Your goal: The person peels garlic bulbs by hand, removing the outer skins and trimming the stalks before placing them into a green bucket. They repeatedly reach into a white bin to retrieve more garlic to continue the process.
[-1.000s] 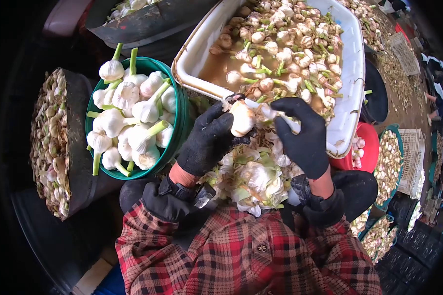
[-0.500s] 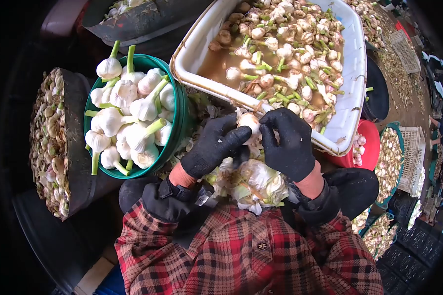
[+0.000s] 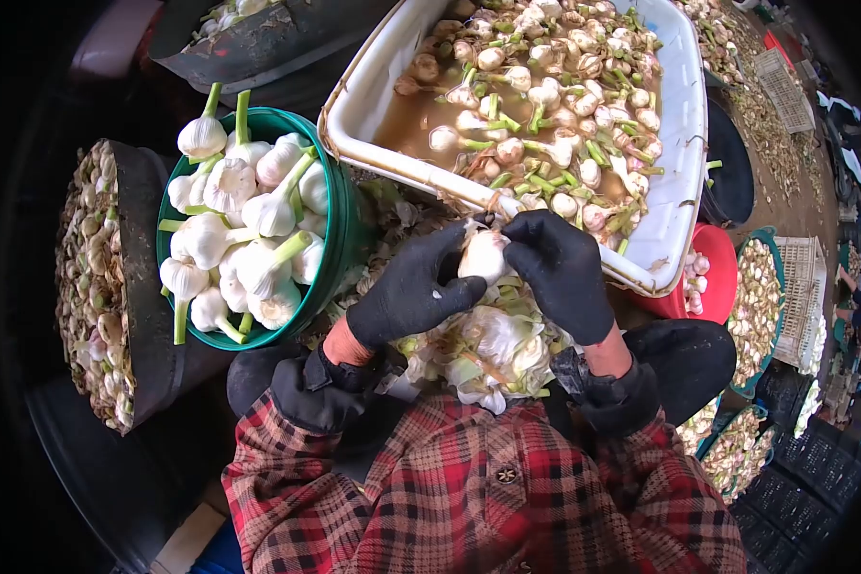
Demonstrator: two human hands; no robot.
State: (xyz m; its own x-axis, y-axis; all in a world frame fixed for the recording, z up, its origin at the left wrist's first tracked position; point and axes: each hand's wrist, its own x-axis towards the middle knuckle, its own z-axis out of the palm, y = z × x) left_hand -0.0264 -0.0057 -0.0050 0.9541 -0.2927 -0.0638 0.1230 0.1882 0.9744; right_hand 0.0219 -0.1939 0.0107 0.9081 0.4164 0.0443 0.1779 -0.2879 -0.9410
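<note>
Between my two black-gloved hands is a garlic bulb [image 3: 485, 254], white with some brownish outer skin near its top. My left hand [image 3: 416, 287] grips the bulb from the left, its thumb along the lower side. On the other side my right hand [image 3: 560, 273] pinches at the bulb's upper right with thumb and fingertips; what lies inside that pinch is hidden. Below the hands, in my lap, lies a heap of peeled garlic skins [image 3: 497, 349]. Just beyond the hands is the near rim of a white tub [image 3: 421, 177] holding unpeeled garlic bulbs [image 3: 564, 120] in brown water.
A green bucket [image 3: 340, 239] of clean white garlic with green stems stands at left. Beside it is a dark container [image 3: 148, 277] full of garlic. To the right are a red basin [image 3: 717, 273], a black basin [image 3: 730, 172] and a pale crate [image 3: 799, 301].
The bulb looks whiter, with less loose skin around it. My left fingers have shifted slightly along it, and the right hand remains at its upper side. The view has tilted a little.
</note>
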